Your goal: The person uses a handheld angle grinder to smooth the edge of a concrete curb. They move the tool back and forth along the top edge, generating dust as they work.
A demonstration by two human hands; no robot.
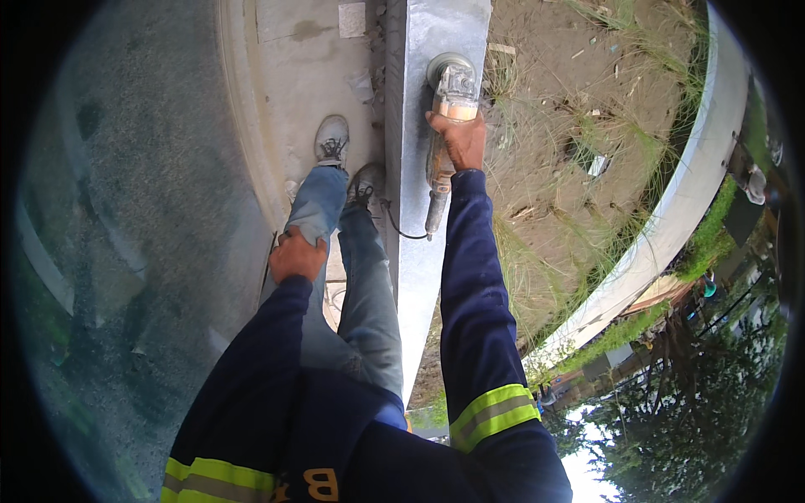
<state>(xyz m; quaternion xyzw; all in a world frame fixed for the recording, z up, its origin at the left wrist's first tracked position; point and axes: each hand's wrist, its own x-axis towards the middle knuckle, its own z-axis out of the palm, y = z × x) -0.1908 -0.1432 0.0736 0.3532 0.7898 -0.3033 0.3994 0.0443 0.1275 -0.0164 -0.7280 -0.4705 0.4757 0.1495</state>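
Note:
My right hand (pixel 458 138) grips an angle grinder (pixel 455 82) with a pale, dusty head and orange body. It rests on the grey top of a long narrow ledge (pixel 418 293), disc end toward the top of the view. A black cord (pixel 401 233) loops out from the grinder's rear over the ledge's left side. My left hand (pixel 296 256) is curled over the knee of my blue jeans (pixel 361 306), gripping the cloth. My two shoes (pixel 332 137) stand on the pale floor just left of the ledge.
A pale walkway (pixel 293 67) with a curved edge borders dark grey pavement (pixel 142 184) on the left. Right of the ledge lies sandy soil (pixel 553 126) with grass tufts and debris, bounded by a curved pale wall (pixel 694 151). Trees (pixel 696 386) show beyond it.

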